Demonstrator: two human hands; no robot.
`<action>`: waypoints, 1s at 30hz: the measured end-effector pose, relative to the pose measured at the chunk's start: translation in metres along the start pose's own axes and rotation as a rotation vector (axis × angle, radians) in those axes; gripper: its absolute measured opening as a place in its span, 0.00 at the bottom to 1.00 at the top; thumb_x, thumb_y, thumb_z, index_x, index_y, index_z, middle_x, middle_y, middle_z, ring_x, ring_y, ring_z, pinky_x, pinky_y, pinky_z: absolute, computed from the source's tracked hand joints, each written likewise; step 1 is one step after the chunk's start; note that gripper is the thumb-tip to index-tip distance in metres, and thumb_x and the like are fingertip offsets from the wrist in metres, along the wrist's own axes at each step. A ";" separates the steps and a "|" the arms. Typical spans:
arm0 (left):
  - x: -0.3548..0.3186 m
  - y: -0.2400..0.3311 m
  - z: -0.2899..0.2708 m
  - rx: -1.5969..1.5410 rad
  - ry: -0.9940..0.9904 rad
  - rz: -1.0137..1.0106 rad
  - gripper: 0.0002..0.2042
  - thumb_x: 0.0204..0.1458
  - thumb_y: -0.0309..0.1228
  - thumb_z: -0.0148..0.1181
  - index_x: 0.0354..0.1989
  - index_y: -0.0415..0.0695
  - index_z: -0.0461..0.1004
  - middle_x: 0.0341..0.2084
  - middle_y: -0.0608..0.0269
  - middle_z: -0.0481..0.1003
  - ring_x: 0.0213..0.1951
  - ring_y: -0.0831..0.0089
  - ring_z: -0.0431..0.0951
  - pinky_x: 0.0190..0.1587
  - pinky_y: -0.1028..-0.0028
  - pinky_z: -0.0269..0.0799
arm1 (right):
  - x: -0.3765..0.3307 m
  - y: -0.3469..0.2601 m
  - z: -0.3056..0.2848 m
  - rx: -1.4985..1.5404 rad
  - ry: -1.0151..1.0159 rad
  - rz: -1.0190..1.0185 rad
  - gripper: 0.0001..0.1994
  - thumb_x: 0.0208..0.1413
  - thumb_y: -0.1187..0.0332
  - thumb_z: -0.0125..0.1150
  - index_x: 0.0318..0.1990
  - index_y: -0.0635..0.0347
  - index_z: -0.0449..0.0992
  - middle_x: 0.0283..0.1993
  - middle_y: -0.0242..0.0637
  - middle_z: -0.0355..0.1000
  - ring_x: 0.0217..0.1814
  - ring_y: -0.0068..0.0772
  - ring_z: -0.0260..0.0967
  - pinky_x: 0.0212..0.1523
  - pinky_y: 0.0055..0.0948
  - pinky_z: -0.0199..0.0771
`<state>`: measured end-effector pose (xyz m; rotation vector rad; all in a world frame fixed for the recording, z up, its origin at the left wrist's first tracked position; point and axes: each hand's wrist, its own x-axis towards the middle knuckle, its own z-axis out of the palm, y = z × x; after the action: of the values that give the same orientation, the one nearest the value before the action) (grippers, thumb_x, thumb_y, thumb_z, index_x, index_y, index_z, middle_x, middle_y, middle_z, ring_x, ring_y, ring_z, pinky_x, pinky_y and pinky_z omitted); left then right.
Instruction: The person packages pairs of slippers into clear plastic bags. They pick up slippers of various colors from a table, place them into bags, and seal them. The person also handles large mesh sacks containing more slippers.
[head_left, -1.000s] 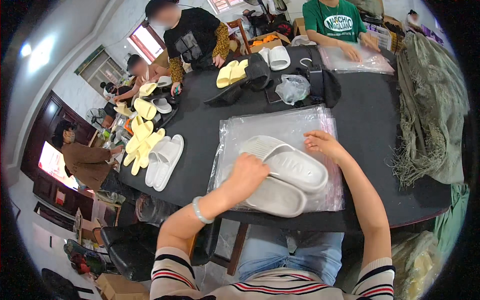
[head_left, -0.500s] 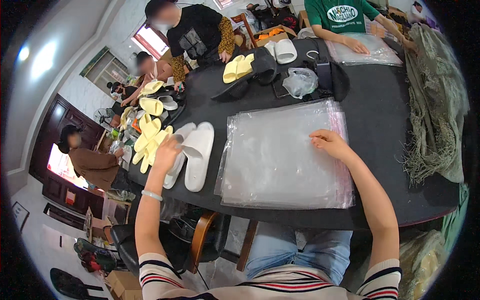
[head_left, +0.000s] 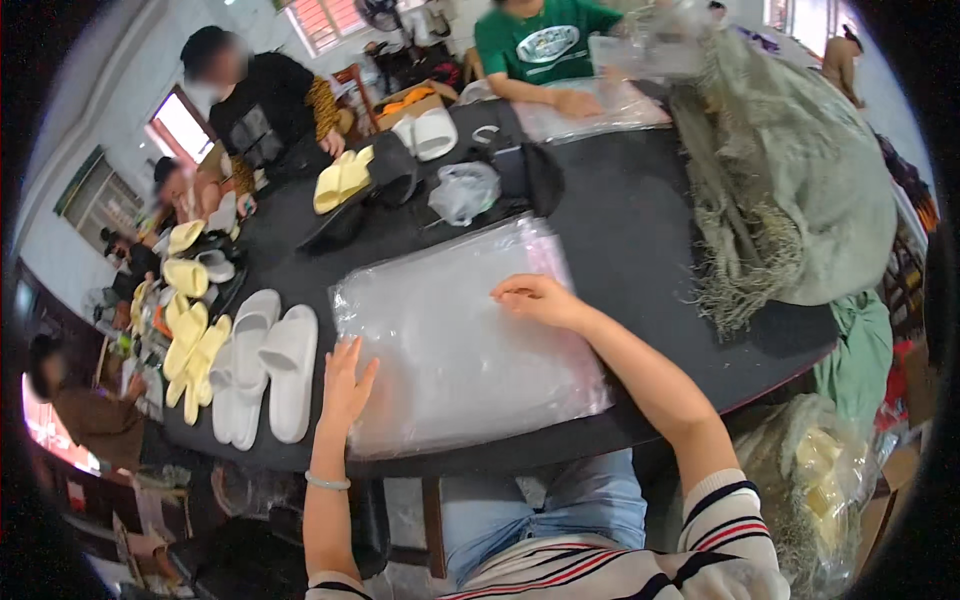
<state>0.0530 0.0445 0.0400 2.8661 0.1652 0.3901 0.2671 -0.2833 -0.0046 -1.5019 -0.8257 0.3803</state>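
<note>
A stack of clear plastic bags (head_left: 450, 340) lies flat on the black table in front of me, with a pinkish strip along its right side. My left hand (head_left: 346, 388) rests at the stack's left edge, its fingers spread and nothing in them. Over the upper middle of the bags is my right hand (head_left: 535, 300), its fingers loosely bent, with nothing visible in it. Just left of my left hand stand white slippers (head_left: 291, 375), close to one another. Yellow slippers (head_left: 190, 345) are lined up beyond them.
A crumpled clear bag (head_left: 464, 193) and a yellow slipper pair (head_left: 342, 180) lie farther back on the table (head_left: 625, 230). Woven grey-green sacking (head_left: 800, 170) covers the right end. Across from me, a person in green (head_left: 545, 45) handles clear bags; others work at the left.
My left hand has left the white slippers and moved onto the left edge of the bags. My right hand stays over the stack. The view has swung to the right.
</note>
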 end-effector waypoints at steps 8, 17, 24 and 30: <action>0.012 -0.038 0.008 -0.267 0.020 -0.240 0.31 0.60 0.44 0.50 0.67 0.41 0.53 0.66 0.38 0.52 0.68 0.48 0.51 0.68 0.59 0.43 | 0.003 0.014 -0.061 -0.469 0.608 0.061 0.35 0.57 0.52 0.56 0.65 0.68 0.57 0.68 0.59 0.51 0.72 0.53 0.46 0.70 0.41 0.46; -0.006 -0.025 0.023 -0.281 -0.097 -0.119 0.38 0.56 0.44 0.56 0.68 0.36 0.47 0.66 0.34 0.47 0.69 0.44 0.45 0.69 0.57 0.41 | 0.006 0.009 -0.030 -0.376 0.470 0.089 0.38 0.56 0.50 0.58 0.67 0.64 0.54 0.72 0.55 0.44 0.75 0.51 0.39 0.72 0.43 0.40; 0.007 -0.002 -0.002 0.116 -0.080 -0.060 0.37 0.56 0.50 0.53 0.66 0.36 0.54 0.66 0.33 0.48 0.68 0.43 0.48 0.69 0.53 0.40 | -0.007 -0.036 -0.019 -1.134 0.267 -0.191 0.33 0.57 0.49 0.54 0.68 0.48 0.56 0.73 0.38 0.47 0.75 0.48 0.40 0.71 0.51 0.38; 0.061 0.000 0.022 0.078 -0.065 0.056 0.30 0.59 0.46 0.49 0.64 0.37 0.58 0.65 0.41 0.53 0.68 0.50 0.51 0.68 0.53 0.43 | -0.017 -0.026 -0.009 -1.273 0.013 -0.178 0.30 0.59 0.47 0.48 0.67 0.44 0.58 0.72 0.34 0.50 0.75 0.42 0.41 0.72 0.50 0.36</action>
<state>0.1176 0.0487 0.0344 2.9615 0.0898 0.3070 0.2549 -0.3030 0.0174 -2.5390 -1.2715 -0.4007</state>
